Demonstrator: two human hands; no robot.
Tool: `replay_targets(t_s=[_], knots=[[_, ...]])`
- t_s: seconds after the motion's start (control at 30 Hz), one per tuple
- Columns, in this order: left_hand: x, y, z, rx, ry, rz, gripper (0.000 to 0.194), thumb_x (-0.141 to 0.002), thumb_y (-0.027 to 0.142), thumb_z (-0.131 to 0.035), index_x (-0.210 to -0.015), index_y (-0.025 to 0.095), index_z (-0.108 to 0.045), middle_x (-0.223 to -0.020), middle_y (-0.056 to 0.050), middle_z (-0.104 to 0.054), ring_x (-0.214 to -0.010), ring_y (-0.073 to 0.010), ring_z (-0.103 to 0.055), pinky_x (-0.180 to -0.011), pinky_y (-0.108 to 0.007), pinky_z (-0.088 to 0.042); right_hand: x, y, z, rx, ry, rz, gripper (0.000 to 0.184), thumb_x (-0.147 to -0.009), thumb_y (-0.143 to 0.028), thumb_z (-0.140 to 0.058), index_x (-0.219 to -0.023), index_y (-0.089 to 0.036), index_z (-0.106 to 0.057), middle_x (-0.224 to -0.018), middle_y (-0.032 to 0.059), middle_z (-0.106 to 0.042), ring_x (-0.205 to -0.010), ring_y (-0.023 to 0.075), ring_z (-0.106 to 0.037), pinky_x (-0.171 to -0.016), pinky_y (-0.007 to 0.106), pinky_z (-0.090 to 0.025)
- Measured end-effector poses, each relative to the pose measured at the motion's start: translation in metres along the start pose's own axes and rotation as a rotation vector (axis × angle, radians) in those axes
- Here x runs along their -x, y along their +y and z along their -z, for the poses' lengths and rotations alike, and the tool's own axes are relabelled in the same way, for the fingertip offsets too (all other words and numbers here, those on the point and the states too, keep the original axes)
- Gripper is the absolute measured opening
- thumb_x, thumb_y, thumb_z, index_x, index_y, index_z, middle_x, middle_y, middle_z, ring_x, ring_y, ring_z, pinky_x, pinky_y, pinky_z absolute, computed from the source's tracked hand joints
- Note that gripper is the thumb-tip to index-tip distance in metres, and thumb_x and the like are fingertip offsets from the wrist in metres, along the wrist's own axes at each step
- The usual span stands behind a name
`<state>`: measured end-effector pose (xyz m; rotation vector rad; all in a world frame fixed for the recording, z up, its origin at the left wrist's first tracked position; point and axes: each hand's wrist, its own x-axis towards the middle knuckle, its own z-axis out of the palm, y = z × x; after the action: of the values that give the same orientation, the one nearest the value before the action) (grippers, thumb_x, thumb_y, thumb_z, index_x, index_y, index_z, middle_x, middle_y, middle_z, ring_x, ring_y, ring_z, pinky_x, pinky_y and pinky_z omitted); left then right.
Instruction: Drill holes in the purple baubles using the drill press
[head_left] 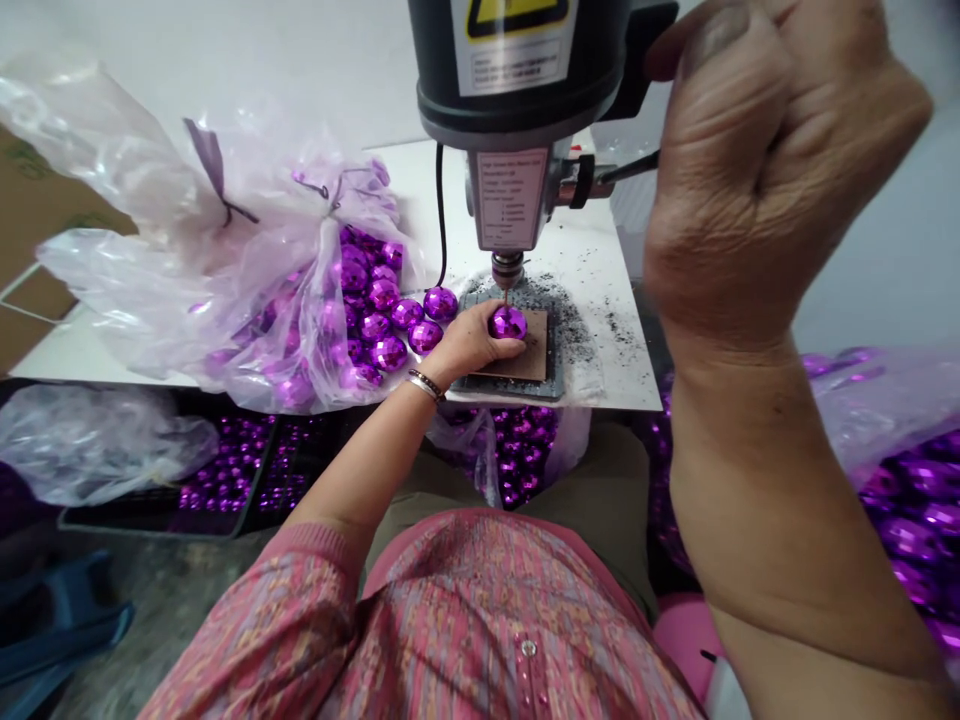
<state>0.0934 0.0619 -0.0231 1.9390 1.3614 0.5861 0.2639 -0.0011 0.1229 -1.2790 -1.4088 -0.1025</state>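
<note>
A shiny purple faceted ball (508, 323) sits under the bit of a small drill press (511, 195). My left hand (471, 342) is closed around it, thumb and fingers on its sides, above a brown board (536, 350) on the grey base plate (556, 375). The thin drill bit (507, 297) comes down at the top of the ball; whether it is inside the ball I cannot tell. My right hand (739, 170) is closed in a fist at the machine's right side, around the feed lever (634, 166), whose end is hidden in the hand.
An open clear plastic bag (300, 255) with many purple balls lies on the white table (626, 365), left of the machine. Dark shavings (574, 325) surround the base. More bags of balls (911, 500) stand at the right and below the table edge. A blue stool (64, 620) is lower left.
</note>
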Motion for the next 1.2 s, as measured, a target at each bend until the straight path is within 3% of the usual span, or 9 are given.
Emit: replay_targets(t_s=[0.13,0.3,0.47,0.57,0.77,0.93,1.2], knots=[[0.0,-0.007,-0.007,-0.035,0.056,-0.072,0.043,-0.071,0.03,-0.084,-0.11,0.016,-0.072,-0.102,-0.005,-0.076,-0.099,-0.0265,-0.069,-0.095,-0.037,-0.053,0.001,0.003,-0.002,0.022,0.033,0.013,0.048,-0.101,-0.032,-0.033,-0.103,-0.008,-0.075,-0.088,0.0011,-0.063,-0.105,0.0047,-0.063,-0.099,0.018,-0.045],[0.0,-0.01,-0.01,-0.071,0.107,-0.087,0.048,-0.07,0.032,-0.085,-0.113,0.016,-0.073,-0.105,-0.007,-0.076,-0.099,-0.0279,-0.067,-0.097,-0.04,-0.051,0.017,0.011,-0.005,-0.043,0.105,0.141,0.037,-0.098,-0.022,-0.041,-0.098,-0.011,-0.077,-0.09,-0.0017,-0.071,-0.084,0.0006,-0.063,-0.082,0.015,-0.048],[0.0,-0.012,-0.012,-0.086,0.112,-0.076,0.044,-0.072,0.034,-0.084,-0.111,0.018,-0.073,-0.101,-0.006,-0.074,-0.096,-0.0262,-0.065,-0.095,-0.038,-0.051,0.038,0.022,-0.006,-0.021,0.099,0.199,0.041,-0.093,-0.016,-0.041,-0.113,-0.015,-0.077,-0.109,-0.0021,-0.074,-0.094,0.0048,-0.068,-0.092,0.02,-0.056],[0.0,-0.011,-0.012,-0.101,0.115,-0.078,0.037,-0.073,0.034,-0.084,-0.105,0.018,-0.073,-0.097,-0.005,-0.074,-0.094,-0.0255,-0.065,-0.094,-0.038,-0.05,0.042,0.026,-0.007,-0.018,0.096,0.207,0.041,-0.094,-0.017,-0.041,-0.114,-0.017,-0.077,-0.11,-0.003,-0.074,-0.09,0.0035,-0.067,-0.089,0.02,-0.056],[0.002,-0.01,-0.012,-0.092,0.13,-0.086,0.034,-0.072,0.032,-0.085,-0.1,0.018,-0.072,-0.093,-0.004,-0.073,-0.091,-0.025,-0.064,-0.091,-0.037,-0.05,0.045,0.031,-0.011,-0.048,0.126,0.266,0.04,-0.094,-0.014,-0.042,-0.112,-0.02,-0.077,-0.109,-0.0043,-0.074,-0.103,0.0055,-0.07,-0.097,0.019,-0.058],[0.002,-0.011,-0.014,-0.034,0.132,-0.082,0.033,-0.071,0.034,-0.085,-0.098,0.018,-0.073,-0.09,-0.003,-0.073,-0.089,-0.0234,-0.063,-0.087,-0.034,-0.049,0.055,0.039,-0.016,-0.028,0.164,0.285,0.039,-0.098,-0.018,-0.042,-0.116,-0.028,-0.076,-0.113,-0.0066,-0.073,-0.106,0.0048,-0.07,-0.1,0.019,-0.055],[0.001,-0.013,-0.018,0.049,0.146,-0.051,0.045,-0.067,0.034,-0.089,-0.107,0.018,-0.075,-0.096,-0.004,-0.076,-0.098,-0.0254,-0.066,-0.092,-0.035,-0.051,0.061,0.049,-0.031,0.011,0.303,0.297,0.038,-0.103,-0.03,-0.04,-0.12,-0.033,-0.074,-0.111,-0.0055,-0.073,-0.094,0.006,-0.067,-0.09,0.024,-0.053]])
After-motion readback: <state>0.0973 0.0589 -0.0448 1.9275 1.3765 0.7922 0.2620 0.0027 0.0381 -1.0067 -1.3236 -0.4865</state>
